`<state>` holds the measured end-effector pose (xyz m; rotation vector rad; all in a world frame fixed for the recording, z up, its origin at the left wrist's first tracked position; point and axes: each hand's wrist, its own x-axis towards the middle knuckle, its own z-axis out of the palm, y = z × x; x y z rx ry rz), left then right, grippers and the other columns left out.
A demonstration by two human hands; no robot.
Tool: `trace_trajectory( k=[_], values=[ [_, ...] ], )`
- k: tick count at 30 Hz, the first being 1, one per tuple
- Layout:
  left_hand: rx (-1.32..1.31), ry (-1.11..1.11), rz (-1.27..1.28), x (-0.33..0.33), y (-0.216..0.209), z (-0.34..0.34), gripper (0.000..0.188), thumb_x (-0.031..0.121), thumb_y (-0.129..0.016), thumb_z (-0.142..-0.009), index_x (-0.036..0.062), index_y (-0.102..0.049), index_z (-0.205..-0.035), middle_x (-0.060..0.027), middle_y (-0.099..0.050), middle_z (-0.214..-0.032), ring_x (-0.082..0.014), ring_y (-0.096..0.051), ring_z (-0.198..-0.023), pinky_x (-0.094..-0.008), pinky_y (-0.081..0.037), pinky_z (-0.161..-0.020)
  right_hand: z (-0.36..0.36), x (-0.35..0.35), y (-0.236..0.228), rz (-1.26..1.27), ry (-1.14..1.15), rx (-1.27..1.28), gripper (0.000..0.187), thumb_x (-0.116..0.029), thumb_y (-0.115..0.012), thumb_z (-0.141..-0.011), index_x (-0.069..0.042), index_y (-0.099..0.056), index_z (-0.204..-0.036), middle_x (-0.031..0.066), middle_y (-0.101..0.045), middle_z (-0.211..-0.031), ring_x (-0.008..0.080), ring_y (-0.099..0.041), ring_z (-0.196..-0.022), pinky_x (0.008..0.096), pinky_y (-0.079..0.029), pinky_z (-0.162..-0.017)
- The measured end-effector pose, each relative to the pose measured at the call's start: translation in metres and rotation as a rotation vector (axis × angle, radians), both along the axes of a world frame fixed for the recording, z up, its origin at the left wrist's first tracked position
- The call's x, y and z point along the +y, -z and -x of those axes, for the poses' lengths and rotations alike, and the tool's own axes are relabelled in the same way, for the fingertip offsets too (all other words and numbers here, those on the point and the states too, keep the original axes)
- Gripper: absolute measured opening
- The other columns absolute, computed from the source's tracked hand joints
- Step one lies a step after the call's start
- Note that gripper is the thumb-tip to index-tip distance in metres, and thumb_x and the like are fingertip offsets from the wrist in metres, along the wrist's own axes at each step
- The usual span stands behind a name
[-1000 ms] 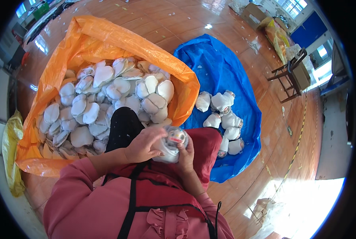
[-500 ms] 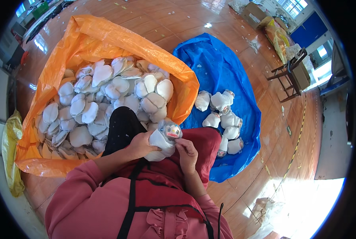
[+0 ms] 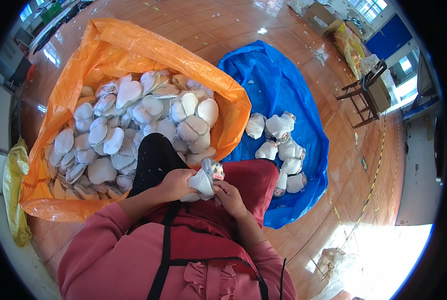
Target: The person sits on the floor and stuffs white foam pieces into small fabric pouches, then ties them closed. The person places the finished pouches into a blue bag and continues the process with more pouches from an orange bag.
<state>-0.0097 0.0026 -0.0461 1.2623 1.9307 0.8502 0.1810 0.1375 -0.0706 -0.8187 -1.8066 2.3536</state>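
Observation:
Over my lap, my left hand [image 3: 177,185] is wrapped round a white padded toy piece [image 3: 201,184]. At its upper right end a small grey toy head [image 3: 215,170] with eyes and a pink mouth pokes out. My right hand [image 3: 229,198] pinches the edge of the white piece just below the head. On my left an orange sack [image 3: 63,120] lies wide open, holding a heap of white padded shells [image 3: 101,171]. To my right, several similar white toy pieces [image 3: 290,150] rest on a blue sack [image 3: 263,70].
Tiled floor [image 3: 193,30] with scattered scraps surrounds the sacks. A wooden chair [image 3: 366,95] stands at the far right, with a cardboard box [image 3: 319,19] behind it. A yellow sack [image 3: 16,195] lies by the left wall. Yellow-black tape [image 3: 367,200] runs along the floor at right.
The toy piece has turned in my left hand, so its face points more to the right. My right hand has shifted slightly down and in, onto the edge below the head.

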Motion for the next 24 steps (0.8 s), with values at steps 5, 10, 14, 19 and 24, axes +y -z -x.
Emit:
trace_trajectory(
  k=[5, 10, 14, 19, 24],
  values=[
    [0.162, 0.191, -0.142, -0.005, 0.003, 0.012, 0.032, 0.033, -0.078, -0.072, 0.0093, -0.068, -0.092, -0.0129, -0.067, -0.082, -0.0335, -0.066, -0.081, -0.0435, -0.050, -0.069, -0.007, 0.003, -0.002, 0.135, -0.095, -0.095, 0.018, -0.020, -0.050, -0.102, -0.006, -0.060, -0.100, -0.0021, -0.054, -0.078, 0.0059, -0.049, -0.060, 0.0221, -0.044, -0.056],
    [0.248, 0.267, -0.376, -0.006, 0.017, 0.020, 0.026, 0.030, -0.077, -0.074, 0.0099, -0.066, -0.086, -0.0116, -0.063, -0.075, -0.0335, -0.063, -0.073, -0.0444, -0.048, -0.063, -0.007, -0.022, 0.006, 0.410, 0.261, 0.078, 0.015, -0.019, -0.051, -0.102, -0.009, -0.060, -0.096, -0.0032, -0.054, -0.079, 0.0054, -0.043, -0.060, 0.0223, -0.042, -0.056],
    [0.200, 0.330, -0.443, -0.007, 0.021, 0.020, 0.023, 0.028, -0.076, -0.075, 0.0100, -0.066, -0.085, -0.0118, -0.062, -0.073, -0.0338, -0.061, -0.070, -0.0447, -0.047, -0.062, -0.010, -0.028, 0.015, 0.599, 0.414, 0.197, 0.015, -0.019, -0.051, -0.103, -0.010, -0.060, -0.095, -0.0034, -0.054, -0.079, 0.0055, -0.040, -0.060, 0.0229, -0.041, -0.056],
    [0.133, 0.278, -0.405, -0.007, 0.020, 0.016, 0.024, 0.028, -0.076, -0.077, 0.0108, -0.068, -0.091, -0.0116, -0.062, -0.074, -0.0336, -0.062, -0.073, -0.0439, -0.048, -0.064, -0.013, -0.023, 0.008, 0.625, 0.406, 0.206, 0.011, -0.014, -0.052, -0.102, -0.009, -0.061, -0.098, -0.0020, -0.056, -0.082, 0.0065, -0.042, -0.061, 0.0227, -0.041, -0.056],
    [0.125, 0.257, -0.302, -0.009, 0.011, 0.018, 0.026, 0.027, -0.076, -0.077, 0.0106, -0.068, -0.095, -0.0109, -0.065, -0.081, -0.0343, -0.064, -0.081, -0.0437, -0.049, -0.068, -0.018, -0.013, 0.018, 0.181, 0.207, 0.151, 0.013, -0.010, -0.057, -0.099, -0.005, -0.063, -0.109, 0.0001, -0.060, -0.082, 0.0080, -0.054, -0.068, 0.0237, -0.046, -0.060]
  ],
)
